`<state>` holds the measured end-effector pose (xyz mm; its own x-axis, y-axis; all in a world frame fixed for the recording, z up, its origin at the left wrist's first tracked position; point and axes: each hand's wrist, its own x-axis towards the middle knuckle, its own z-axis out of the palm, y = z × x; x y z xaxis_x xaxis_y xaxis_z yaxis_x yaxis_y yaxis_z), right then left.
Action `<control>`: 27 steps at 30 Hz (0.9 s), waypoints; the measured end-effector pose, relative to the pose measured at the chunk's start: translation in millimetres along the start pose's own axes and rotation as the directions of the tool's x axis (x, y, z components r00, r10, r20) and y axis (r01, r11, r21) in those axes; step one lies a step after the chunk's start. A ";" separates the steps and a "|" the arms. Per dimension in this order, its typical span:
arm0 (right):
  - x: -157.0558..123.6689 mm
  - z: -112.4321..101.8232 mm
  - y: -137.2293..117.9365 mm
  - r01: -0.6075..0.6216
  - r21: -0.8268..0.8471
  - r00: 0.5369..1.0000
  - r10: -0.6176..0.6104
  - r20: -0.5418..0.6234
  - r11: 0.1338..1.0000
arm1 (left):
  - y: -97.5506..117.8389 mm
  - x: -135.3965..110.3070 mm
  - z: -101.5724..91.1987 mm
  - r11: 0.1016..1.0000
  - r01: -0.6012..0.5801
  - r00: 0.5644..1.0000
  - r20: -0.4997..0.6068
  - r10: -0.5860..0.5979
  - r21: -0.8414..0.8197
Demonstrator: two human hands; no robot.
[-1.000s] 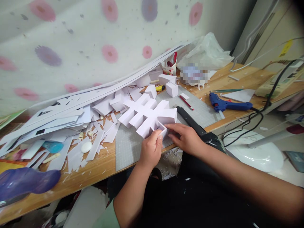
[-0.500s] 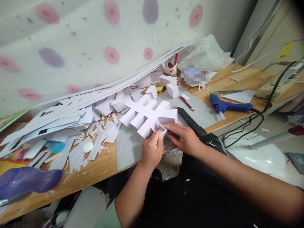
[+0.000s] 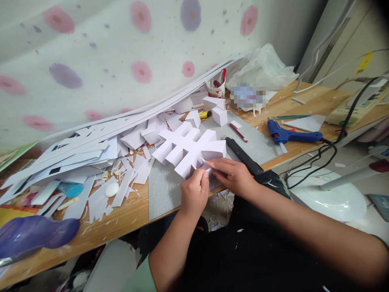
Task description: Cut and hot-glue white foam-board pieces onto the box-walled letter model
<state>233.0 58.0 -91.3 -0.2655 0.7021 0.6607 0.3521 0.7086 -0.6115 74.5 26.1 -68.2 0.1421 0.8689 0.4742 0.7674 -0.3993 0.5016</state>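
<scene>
A white foam-board block shape with several arms and gaps, like a hollow built-up character, rests on the grey cutting mat. At its near edge, my left hand is closed, thumb and fingers pinching a small white strip of board. My right hand grips the other end of that strip, fingers pressed together against the near right arm of the shape. The fingers partly hide the strip and the join. Just right of the shape lies a long black tool.
White board offcuts and sheets crowd the left. Behind are a yellow cutter, small white pieces and a cup of tools. A red pencil and blue glue gun lie right; a purple object sits front left.
Both hands keep hold of the strip at the near edge; the right fingers have shifted slightly left. The strip sits a little lower and flatter. The view moved only slightly.
</scene>
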 end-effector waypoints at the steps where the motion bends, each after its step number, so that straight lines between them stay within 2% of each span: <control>1: -0.1 0.5 -0.3 -0.005 -0.010 1.000 0.005 -0.007 1.000 | 0.2 0.2 0.1 1.000 0.001 1.000 -0.002 -0.001 0.002; 7: -2.6 1.4 -0.1 -0.020 -0.002 1.000 0.020 -0.017 1.000 | -1.1 0.3 -0.1 1.000 -0.004 1.000 0.005 0.004 -0.024; 13: -7.1 -4.5 -3.3 -0.219 0.158 0.976 0.217 0.027 0.963 | -3.0 -0.4 -0.1 0.999 -0.005 1.000 0.028 0.006 -0.039; 18: -9.6 -7.2 -3.6 -0.280 0.144 0.960 0.276 0.049 0.949 | -2.0 -1.1 -0.8 0.999 -0.025 0.999 0.019 0.026 -0.039; 22: -9.3 -9.9 -3.4 -0.316 0.119 0.948 0.308 0.082 0.941 | -4.2 -10.2 -2.6 0.997 -0.075 0.996 -0.050 0.074 -0.026; 27: -4.5 -12.6 -3.1 -0.214 0.000 0.972 0.212 0.103 0.977 | -10.2 -24.8 -4.9 0.997 -0.065 0.979 -0.192 0.070 0.034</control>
<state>244.4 51.8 -86.9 -0.2756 0.8401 0.4673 0.4008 0.5423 -0.7385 60.0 7.2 -81.5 0.0729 0.7661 0.6386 0.7775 -0.4447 0.4447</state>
